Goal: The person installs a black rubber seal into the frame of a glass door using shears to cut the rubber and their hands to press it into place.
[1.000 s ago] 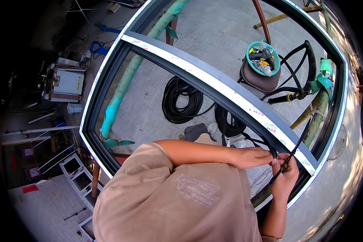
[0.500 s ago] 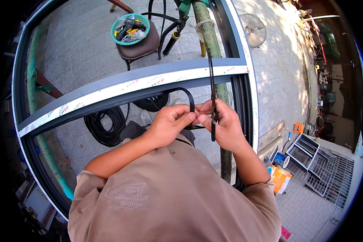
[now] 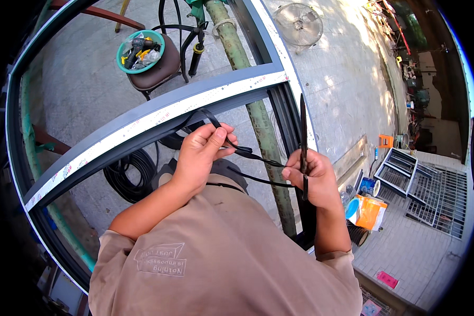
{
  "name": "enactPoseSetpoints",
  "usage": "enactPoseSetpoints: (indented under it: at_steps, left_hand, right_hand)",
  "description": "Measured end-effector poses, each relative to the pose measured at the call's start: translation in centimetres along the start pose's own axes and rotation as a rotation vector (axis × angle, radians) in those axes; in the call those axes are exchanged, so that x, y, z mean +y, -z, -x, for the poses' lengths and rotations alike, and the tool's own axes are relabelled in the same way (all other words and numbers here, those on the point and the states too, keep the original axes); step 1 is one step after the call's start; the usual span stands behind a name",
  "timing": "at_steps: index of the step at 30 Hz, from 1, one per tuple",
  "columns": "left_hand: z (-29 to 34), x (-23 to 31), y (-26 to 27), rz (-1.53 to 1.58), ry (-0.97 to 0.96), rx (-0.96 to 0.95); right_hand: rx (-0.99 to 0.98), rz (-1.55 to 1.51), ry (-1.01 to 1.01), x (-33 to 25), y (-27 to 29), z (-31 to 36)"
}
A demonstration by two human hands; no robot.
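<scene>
My left hand (image 3: 204, 151) is closed in a pinch on a black, flexible rubber sealing strip (image 3: 209, 116). The strip loops up over its fingertips toward the window frame's crossbar and stretches right, slightly twisted, to my right hand (image 3: 312, 175). That hand's thumb and fingers pinch the strip's far part, and a slim, dark, edge-on tool (image 3: 303, 124) stands nearly upright in the same grip. The tool's exact kind does not show. A second black length (image 3: 263, 180) runs from near my waist to the right hand. Around me lies the dark grey frame (image 3: 158, 117) with white printed film.
Coiled black strip (image 3: 129, 176) lies on the floor at left. Beyond the crossbar, a brown chair (image 3: 160, 73) carries a teal basin (image 3: 160, 48) with a drill and bags. A green pole (image 3: 258, 121) passes under the frame. A round fan guard (image 3: 298, 23) and metal grilles (image 3: 440, 195) are at right.
My hands have drawn apart, left hand to the left and right hand to the right, with strip stretched between them. The tool moved along with the right hand. The view has turned somewhat.
</scene>
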State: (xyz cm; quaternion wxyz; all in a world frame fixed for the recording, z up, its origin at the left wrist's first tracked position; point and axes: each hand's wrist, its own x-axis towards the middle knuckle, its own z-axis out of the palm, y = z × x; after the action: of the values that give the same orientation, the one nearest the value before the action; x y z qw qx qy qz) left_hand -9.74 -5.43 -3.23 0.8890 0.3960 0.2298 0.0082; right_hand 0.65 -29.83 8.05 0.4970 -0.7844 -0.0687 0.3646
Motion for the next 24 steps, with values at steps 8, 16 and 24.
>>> enactPoseSetpoints:
  at_steps: [8,16,24]
  left_hand:
    - [0.2,-0.1,-0.2,0.002,-0.083,0.024]
    - [0.0,-0.2,-0.8,0.013,-0.101,-0.056]
    - [-3.9,-3.2,-3.2,-0.025,0.063,-0.128]
  right_hand:
    - [0.660,0.165,0.126,0.3,14.8,8.2]
    - [0.730,-0.188,0.336,2.1,21.3,11.7]
    - [-0.028,0.109,0.087,0.5,9.7,5.3]
